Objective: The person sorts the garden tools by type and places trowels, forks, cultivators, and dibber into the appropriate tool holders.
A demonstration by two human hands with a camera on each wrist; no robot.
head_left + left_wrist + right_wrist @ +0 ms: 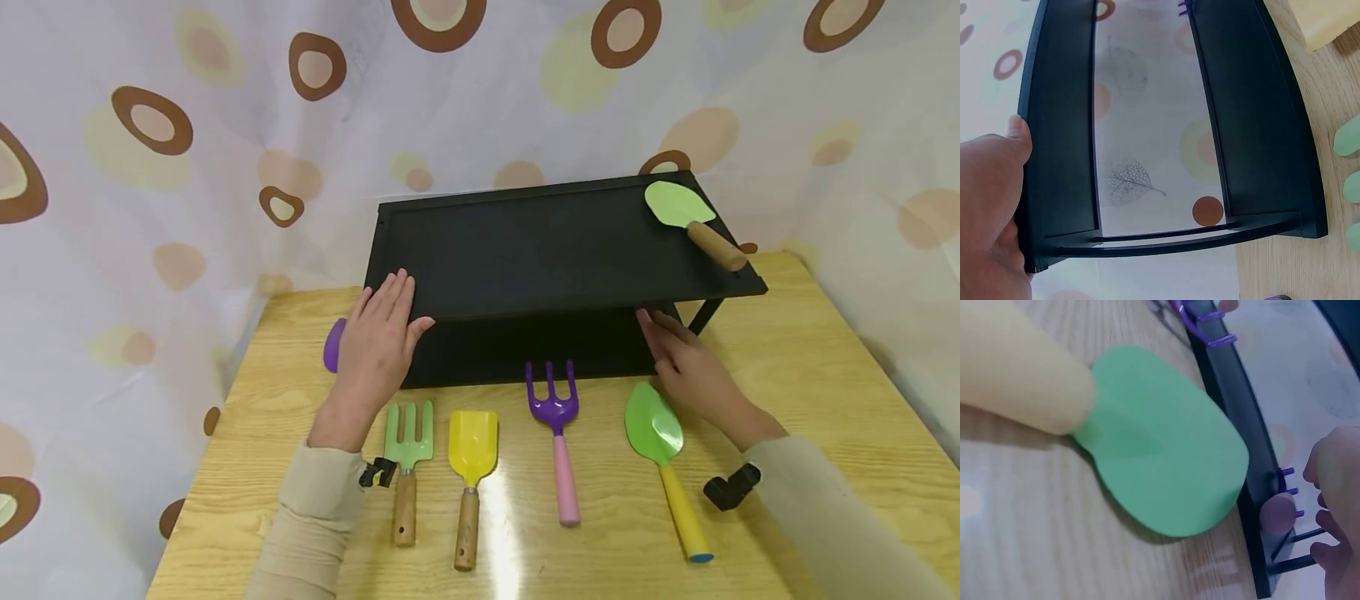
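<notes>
Resting on the left end of the shelf (517, 250), the left hand (375, 342) lies with fingers nearly straight and thumb spread, gripping nothing, probably to steady the frame. The right hand (693, 371) reaches beneath the top panel at the right of the frame, fingers loosely bent, beside the pink handle (649, 332) of a tool on the lower tier (517, 346). The right wrist view shows a gap between fingers and handle; whether they touch further in, I can't be sure.

That tool lies end-on, its purple tines (1292, 491) set inward, presumably so the handle faces the front. Its middle is lost in shadow under the panel.

Above, at upper right, a lime trowel (678, 204) lies with its wooden grip slanting toward the front edge. Below, the green fork (408, 446), yellow shovel (473, 442), purple fork (555, 412) and green trowel (654, 423) spread across the table (810, 358), handles toward the person, likely for easy picking; the purple fork's tines overlap the shelf's front edge. Left of the left hand, a purple thing (333, 346) is mostly covered, so its kind stays unclear.
</notes>
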